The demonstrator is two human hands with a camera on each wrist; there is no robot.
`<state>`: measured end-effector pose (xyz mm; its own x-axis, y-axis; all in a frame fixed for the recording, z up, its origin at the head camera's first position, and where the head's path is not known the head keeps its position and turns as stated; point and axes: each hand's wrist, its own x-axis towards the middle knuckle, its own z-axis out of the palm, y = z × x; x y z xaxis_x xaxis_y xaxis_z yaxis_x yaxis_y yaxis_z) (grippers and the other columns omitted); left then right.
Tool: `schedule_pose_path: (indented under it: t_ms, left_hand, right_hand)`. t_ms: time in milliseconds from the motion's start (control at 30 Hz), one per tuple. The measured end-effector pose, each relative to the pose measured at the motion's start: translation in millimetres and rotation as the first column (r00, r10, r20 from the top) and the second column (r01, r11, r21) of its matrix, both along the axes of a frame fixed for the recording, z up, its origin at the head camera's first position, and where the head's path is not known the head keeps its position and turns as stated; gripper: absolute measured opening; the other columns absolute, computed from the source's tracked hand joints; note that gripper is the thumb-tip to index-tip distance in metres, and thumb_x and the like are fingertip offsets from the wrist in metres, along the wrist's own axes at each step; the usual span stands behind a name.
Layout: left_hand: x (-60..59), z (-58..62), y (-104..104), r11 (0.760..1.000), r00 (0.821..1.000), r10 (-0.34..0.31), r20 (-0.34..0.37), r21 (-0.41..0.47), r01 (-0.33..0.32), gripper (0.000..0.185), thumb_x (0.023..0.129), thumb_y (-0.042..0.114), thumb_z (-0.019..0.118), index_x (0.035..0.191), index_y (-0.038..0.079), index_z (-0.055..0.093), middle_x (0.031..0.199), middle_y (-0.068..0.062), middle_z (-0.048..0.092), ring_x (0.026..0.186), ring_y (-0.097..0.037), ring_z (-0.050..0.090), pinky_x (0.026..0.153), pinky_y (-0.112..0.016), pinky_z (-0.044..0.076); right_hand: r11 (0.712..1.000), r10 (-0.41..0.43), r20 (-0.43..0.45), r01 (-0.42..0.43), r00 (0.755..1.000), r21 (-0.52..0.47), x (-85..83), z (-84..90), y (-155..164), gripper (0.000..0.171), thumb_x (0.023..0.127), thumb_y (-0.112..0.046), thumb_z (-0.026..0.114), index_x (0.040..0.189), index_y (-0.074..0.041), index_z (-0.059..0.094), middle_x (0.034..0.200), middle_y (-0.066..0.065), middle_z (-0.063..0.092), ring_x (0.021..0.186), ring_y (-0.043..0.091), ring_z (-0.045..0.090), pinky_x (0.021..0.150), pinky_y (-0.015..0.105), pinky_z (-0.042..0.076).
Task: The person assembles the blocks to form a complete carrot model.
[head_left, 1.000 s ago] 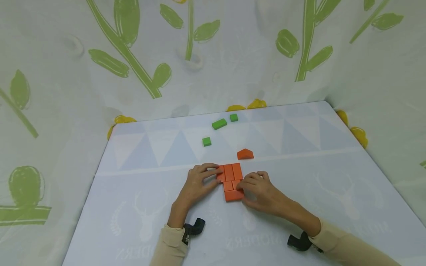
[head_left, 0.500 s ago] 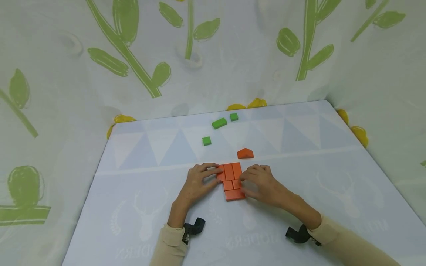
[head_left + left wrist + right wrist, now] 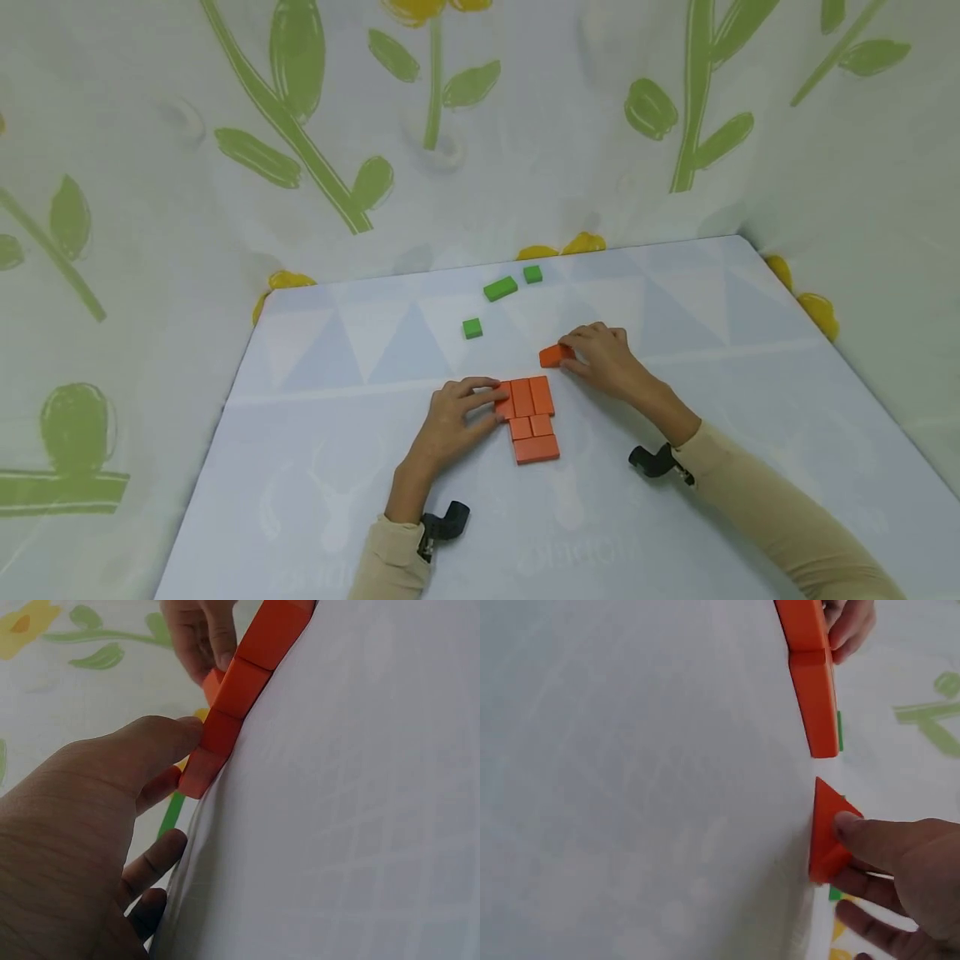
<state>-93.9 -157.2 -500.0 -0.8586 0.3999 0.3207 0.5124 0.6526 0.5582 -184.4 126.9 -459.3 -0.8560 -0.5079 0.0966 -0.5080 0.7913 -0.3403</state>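
My right hand [image 3: 603,360] pinches an orange roof-shaped block [image 3: 551,357] by its right end, beyond the other orange blocks. In the right wrist view the thumb lies on the face of this triangular block [image 3: 826,840], with fingers behind it. My left hand [image 3: 448,425] holds the left orange rectangular block [image 3: 505,403] between thumb and index finger, at the edge of a flat, close-set group. Two more upright rectangles [image 3: 531,397] stand beside it, with two small blocks [image 3: 531,427] and a crosswise rectangle [image 3: 536,450] below. The left wrist view shows the thumb against the end blocks [image 3: 221,731].
Towards the back lie a green cube [image 3: 472,328], a green rectangular block [image 3: 500,288] and another green cube [image 3: 532,274]. The pale patterned table [image 3: 337,467] meets leaf-printed fabric walls [image 3: 525,183] at its back and sides.
My right hand has left the right side of the orange group, moved away from me and taken hold of the roof-shaped block. My left hand stays at the group's left block.
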Motion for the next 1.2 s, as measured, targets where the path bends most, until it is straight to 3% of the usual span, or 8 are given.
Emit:
schedule_pose_path:
  t_ms: [200,700,967,1200]
  left_hand:
    - [0.3,-1.3,2,1.000,1.000,0.011,-0.011,0.028,-0.011,0.032,0.091,0.027,0.075,0.123,0.021,0.074,0.132,0.003,0.061,0.109,-0.021,0.054,0.085,-0.044,0.038]
    - [-1.8,-2.7,0,1.000,1.000,0.002,-0.019,0.007,-0.002,0.032,0.092,0.028,0.074,0.124,0.022,0.073,0.132,0.004,0.061,0.109,-0.022,0.054,0.084,-0.044,0.038]
    - [-2.9,-3.9,0,1.000,0.999,-0.003,-0.037,0.011,0.003,0.033,0.092,0.027,0.075,0.124,0.021,0.073,0.132,0.004,0.060,0.108,-0.022,0.055,0.084,-0.045,0.038]
    - [-2.0,-3.4,-1,1.000,0.999,0.004,-0.042,0.008,-0.003,0.033,0.092,0.029,0.074,0.124,0.022,0.073,0.132,0.004,0.061,0.108,-0.022,0.055,0.083,-0.044,0.039]
  right_hand:
    - [0.997,0.022,-0.064,-0.027,0.998,-0.075,-0.4,-1.1,4,0.032,0.080,-0.009,0.085,0.106,-0.008,0.066,0.115,0.008,0.065,0.108,0.030,0.054,0.089,0.054,0.031]
    - [0.981,0.023,-0.036,-0.029,0.999,-0.190,12.1,3.5,10,0.023,0.084,-0.016,0.081,0.103,-0.011,0.069,0.102,0.002,0.067,0.110,0.024,0.050,0.090,0.050,0.028]
    - [0.957,0.103,-0.095,-0.125,0.990,-0.262,45.0,15.9,12,0.026,0.082,-0.013,0.082,0.103,-0.014,0.067,0.102,-0.003,0.065,0.109,0.021,0.051,0.090,0.051,0.028]
    - [0.919,0.204,-0.169,-0.248,0.964,-0.308,81.9,20.4,7,0.030,0.078,-0.012,0.085,0.101,-0.016,0.066,0.100,-0.009,0.062,0.107,0.016,0.051,0.089,0.048,0.029]
